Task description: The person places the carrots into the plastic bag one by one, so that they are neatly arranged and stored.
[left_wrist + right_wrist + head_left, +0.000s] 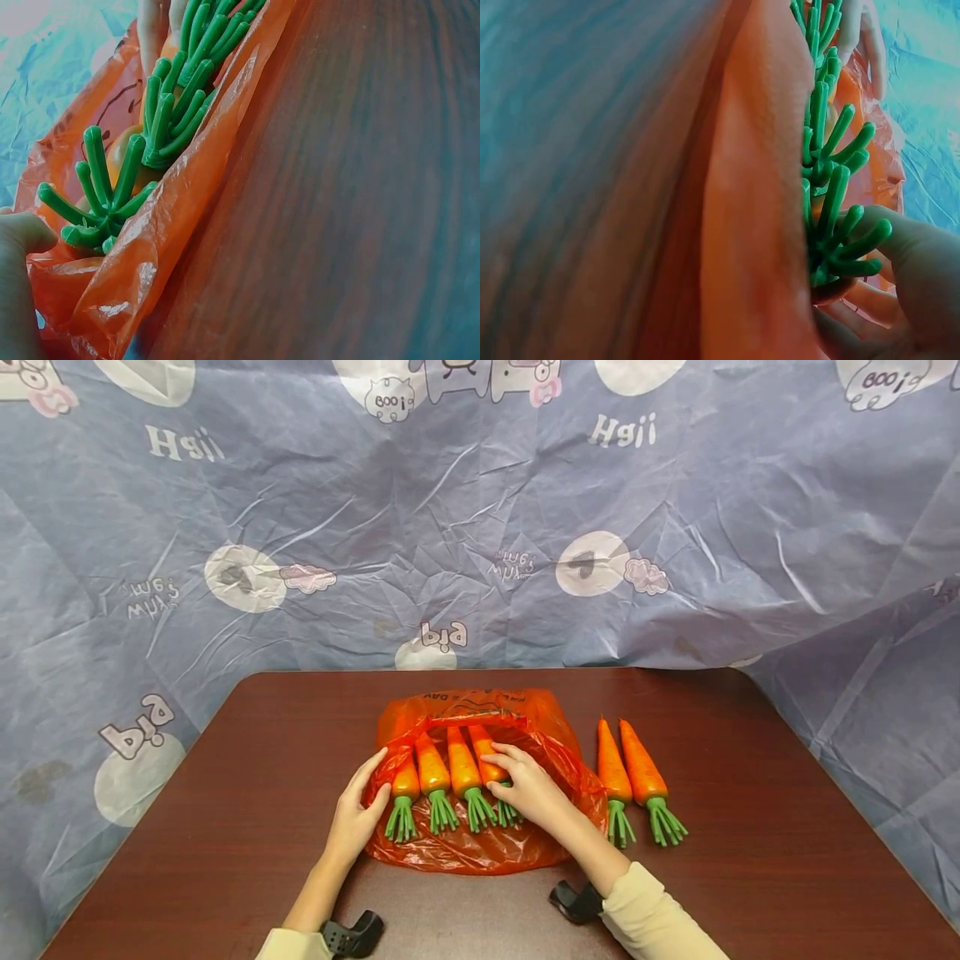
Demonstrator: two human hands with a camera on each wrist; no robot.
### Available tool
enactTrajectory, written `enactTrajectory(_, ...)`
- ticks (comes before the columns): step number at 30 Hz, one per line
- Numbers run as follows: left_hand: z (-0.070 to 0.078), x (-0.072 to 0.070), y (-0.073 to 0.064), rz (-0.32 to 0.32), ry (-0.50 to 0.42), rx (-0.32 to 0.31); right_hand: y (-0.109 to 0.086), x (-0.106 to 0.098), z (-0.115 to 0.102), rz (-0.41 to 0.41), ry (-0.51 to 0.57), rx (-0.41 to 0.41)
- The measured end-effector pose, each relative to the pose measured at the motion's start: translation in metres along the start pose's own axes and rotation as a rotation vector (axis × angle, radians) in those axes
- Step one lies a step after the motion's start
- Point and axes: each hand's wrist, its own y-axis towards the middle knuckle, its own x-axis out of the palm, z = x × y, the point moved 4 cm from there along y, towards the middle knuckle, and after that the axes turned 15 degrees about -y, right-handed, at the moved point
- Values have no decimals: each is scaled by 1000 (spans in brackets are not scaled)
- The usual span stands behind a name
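A thin red plastic bag [480, 856] lies on its side, its mouth towards me. Several toy carrots with green stalks rest side by side in the mouth, among them a left-hand carrot [406, 781]. My left hand [352, 818] holds the bag's left edge between thumb and fingers, beside that carrot; its thumb [26, 232] shows at the bag's rim in the left wrist view. My right hand [534, 787] reaches into the mouth and grips the rightmost carrot in the bag [487, 758], fingers curled round its body. In the right wrist view that carrot's stalks [844, 240] stick out above the hand.
Two more carrots lie on the dark brown table [757, 793] right of the bag: a nearer one [613, 768] and an outer one [643, 768]. A printed grey-blue cloth [450, 527] hangs behind the table. Black bands [356, 935] sit on both wrists.
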Motion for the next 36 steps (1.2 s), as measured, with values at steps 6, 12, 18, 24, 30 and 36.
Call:
enactTrajectory(6,0,-1,0,5,-5,-12,0,4,-1,-1,-1,-2)
enactTrajectory(12,0,-1,-1,7,-5,-9,-1,6,-1,3,-5,-2)
enactTrajectory(18,1,0,0,7,-9,-5,-2,5,-1,-32,-64,16)
enactTrajectory(24,2,1,0,11,6,9,-5,-2,-2,-22,-100,20)
enactTrajectory(30,2,1,0,12,11,12,-8,-12,-7,2,-83,22)
enactTrajectory(36,2,1,-1,13,8,-4,-14,-27,-15,31,-73,15)
